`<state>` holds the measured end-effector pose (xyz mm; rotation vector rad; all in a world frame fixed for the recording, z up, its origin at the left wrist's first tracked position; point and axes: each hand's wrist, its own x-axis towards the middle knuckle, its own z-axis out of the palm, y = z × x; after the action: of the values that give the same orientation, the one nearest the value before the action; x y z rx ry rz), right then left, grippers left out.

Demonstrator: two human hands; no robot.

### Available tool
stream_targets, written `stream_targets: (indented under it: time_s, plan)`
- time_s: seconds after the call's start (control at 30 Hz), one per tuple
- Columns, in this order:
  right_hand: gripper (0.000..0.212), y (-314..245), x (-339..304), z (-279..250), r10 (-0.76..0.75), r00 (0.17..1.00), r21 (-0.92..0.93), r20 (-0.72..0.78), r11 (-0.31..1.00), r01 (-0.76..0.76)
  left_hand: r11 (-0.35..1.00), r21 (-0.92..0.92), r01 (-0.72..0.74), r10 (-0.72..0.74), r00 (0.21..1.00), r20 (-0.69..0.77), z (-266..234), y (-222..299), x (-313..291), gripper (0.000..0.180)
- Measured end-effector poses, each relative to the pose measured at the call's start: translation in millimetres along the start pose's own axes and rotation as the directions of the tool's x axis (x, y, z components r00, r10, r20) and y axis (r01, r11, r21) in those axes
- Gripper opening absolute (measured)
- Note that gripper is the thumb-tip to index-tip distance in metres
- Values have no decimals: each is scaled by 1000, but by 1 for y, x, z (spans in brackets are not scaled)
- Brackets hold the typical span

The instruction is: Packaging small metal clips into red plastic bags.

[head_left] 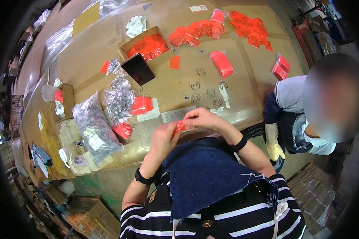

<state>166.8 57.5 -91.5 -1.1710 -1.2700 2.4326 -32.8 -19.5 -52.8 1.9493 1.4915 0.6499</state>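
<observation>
Just over the table's near edge, my left hand (164, 138) pinches a small red plastic packet (180, 126). From the other side the fingertips of my right hand (201, 118) are closed on the packet's edge. What it contains is too small to make out. Closest to my hands are a printed paper slip (178, 114) and a stack of red packets (142, 105) on white paper. Several curved dark wire-like rings (195, 98) are spread on the cardboard-covered table (235, 85) ahead of my right hand.
Left of my hands lie a pile of silvery packets (119, 97) and a large clear bag (95, 127) of dark pieces. An open carton (166, 36) holds red packets, with a black tablet-like object (138, 68) against it. A person (289, 95) with a yellow glove stands at right.
</observation>
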Motion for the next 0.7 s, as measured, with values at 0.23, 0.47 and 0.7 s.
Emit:
stream_targets:
  time_s: [0.23, 0.47, 0.7]
  plan:
    - [15, 22, 24, -65, -542, 656, -761, -525, 645, -76, 986, -122, 115, -125, 989, -84, -7, -3, -1, 39]
    - [13, 26, 55, -60, -628, 606, -864, -489, 446, -235, 978, -156, 142, -153, 986, -67, -8, -4, -1, 38]
    - [10, 23, 40, -58, -636, 640, -842, -431, 539, -32, 961, -237, 144, -175, 978, -113, -8, -6, -4, 38]
